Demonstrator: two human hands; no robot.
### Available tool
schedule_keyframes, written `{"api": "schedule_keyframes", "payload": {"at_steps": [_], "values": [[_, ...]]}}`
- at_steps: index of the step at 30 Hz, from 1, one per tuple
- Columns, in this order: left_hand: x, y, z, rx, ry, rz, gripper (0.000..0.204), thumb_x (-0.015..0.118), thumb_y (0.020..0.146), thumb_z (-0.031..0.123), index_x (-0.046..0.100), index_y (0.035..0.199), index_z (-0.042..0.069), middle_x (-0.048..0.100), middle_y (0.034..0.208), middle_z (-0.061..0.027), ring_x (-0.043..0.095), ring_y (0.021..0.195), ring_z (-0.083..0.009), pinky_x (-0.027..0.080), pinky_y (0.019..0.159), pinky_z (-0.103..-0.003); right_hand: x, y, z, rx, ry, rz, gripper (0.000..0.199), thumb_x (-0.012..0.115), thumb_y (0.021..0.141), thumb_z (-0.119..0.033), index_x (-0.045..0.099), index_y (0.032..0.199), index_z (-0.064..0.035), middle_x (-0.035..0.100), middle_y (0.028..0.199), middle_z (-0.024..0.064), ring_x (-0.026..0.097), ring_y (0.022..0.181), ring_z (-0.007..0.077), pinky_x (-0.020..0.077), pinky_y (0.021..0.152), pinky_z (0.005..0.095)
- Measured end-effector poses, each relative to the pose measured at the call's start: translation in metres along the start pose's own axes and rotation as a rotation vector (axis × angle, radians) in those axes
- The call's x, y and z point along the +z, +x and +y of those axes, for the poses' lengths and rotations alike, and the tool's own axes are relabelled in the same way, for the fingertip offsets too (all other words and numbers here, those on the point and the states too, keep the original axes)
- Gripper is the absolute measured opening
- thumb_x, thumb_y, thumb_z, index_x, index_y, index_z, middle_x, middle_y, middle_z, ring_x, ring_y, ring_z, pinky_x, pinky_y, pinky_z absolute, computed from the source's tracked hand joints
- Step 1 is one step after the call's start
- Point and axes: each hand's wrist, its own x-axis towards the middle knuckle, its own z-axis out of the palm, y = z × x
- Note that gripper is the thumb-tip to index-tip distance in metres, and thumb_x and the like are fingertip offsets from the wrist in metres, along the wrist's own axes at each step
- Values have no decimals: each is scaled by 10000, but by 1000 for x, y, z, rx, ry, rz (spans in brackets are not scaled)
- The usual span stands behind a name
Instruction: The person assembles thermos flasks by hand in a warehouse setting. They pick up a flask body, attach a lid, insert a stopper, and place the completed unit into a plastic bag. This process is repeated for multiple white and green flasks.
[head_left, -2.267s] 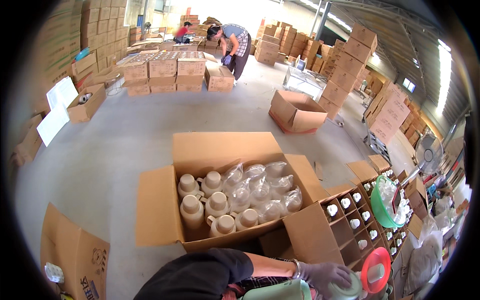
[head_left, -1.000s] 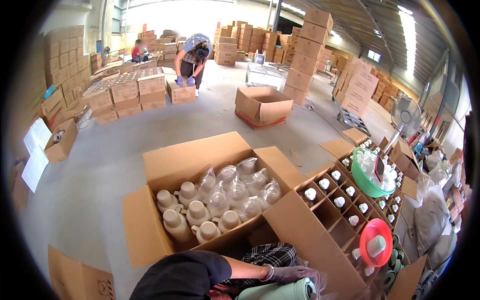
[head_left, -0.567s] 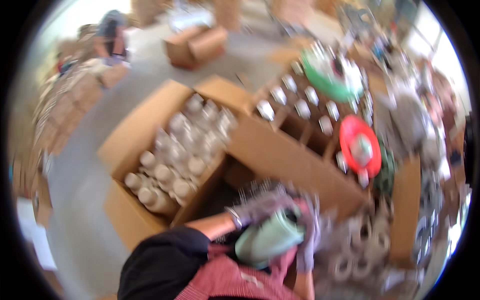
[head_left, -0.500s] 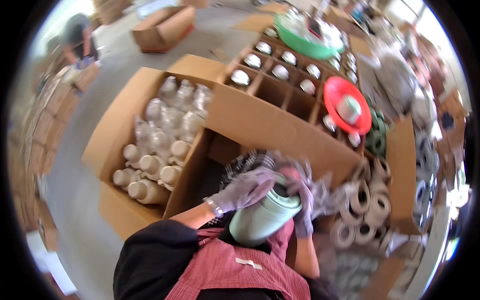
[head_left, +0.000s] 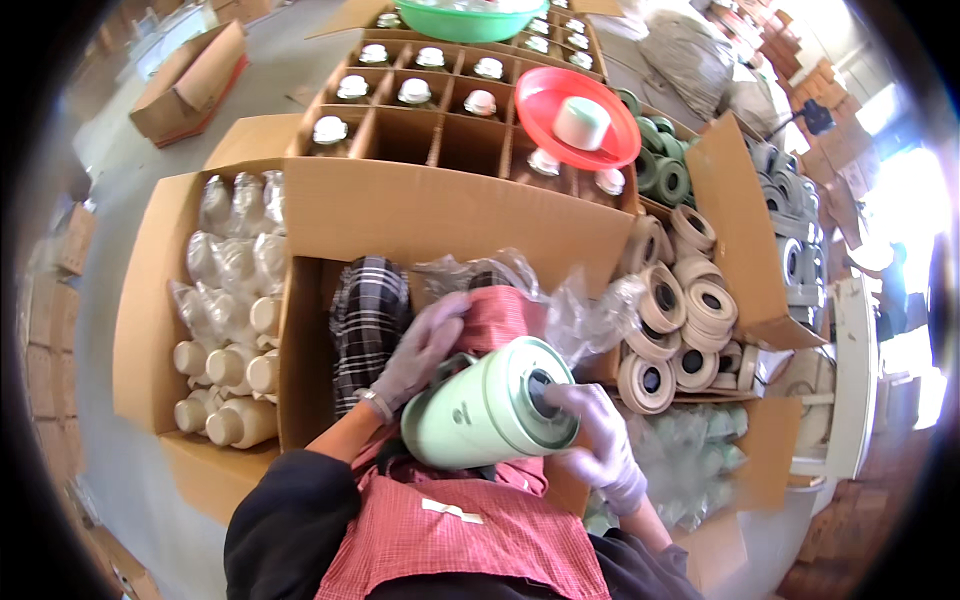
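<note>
A mint-green vacuum jug (head_left: pixel 465 415) lies tilted across my lap, its round top facing right. My right hand (head_left: pixel 605 445), in a pale glove, grips at this top, with fingertips on the dark centre piece (head_left: pixel 540 393) and the rim. Beside the jug's handle, my left hand (head_left: pixel 425 345) rests against its far side. Its gloved fingers stretch out, and part of that contact is hidden. Crumpled clear plastic (head_left: pixel 590 325) lies just beyond the jug, over my knee.
At left, an open carton (head_left: pixel 150 300) holds bagged cream jugs. Ahead, a divided carton (head_left: pixel 400 135) holds silvery-necked bottles, with a red basin (head_left: pixel 540 100) and green basin (head_left: pixel 470 22) on top. Cream ring-shaped lids (head_left: pixel 710 305) are piled at right, near bagged green parts (head_left: pixel 690 460).
My left hand has moved off the jug's top to its far side. My right hand has shifted to the near right of the top. My view has turned right.
</note>
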Motion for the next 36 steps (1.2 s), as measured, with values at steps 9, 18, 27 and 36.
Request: {"api": "schedule_keyframes", "payload": {"at_steps": [9, 18, 27, 36], "values": [[-25, -56, 12, -572, -129, -309, 315, 668, 929, 317, 675, 1043, 24, 659, 894, 1, 594, 845, -68, 497, 774, -251, 38, -68, 91, 375, 57, 310, 590, 313, 1045, -417, 369, 1480, -21, 392, 1498, 178, 384, 1371, 268, 280, 1134, 385], [-34, -41, -12, -550, -97, -545, 277, 523, 947, 154, 713, 1109, 33, 720, 1039, -88, 679, 951, -149, 520, 863, -278, 48, -36, 45, 106, 193, 112, 694, 396, 912, -493, 407, 1393, 7, 337, 1454, 260, 347, 1343, 407, 269, 1122, 511], [-40, -66, -80, -696, -451, -858, 311, 641, 911, 133, 647, 1203, 26, 689, 1080, -17, 630, 931, -71, 536, 811, -235, 44, 15, -16, -633, -139, -232, 554, 447, 869, -669, 654, 1076, -198, 533, 1299, 164, 457, 1204, 469, 211, 1020, 693], [-22, -75, -11, -87, 228, -484, 290, 586, 882, 101, 656, 1159, 47, 702, 1056, -106, 689, 968, -213, 538, 854, -288, 26, -13, 42, 290, 372, 31, 754, 360, 975, -498, 243, 1518, 12, 177, 1575, 260, 131, 1487, 383, 103, 1195, 441]]}}
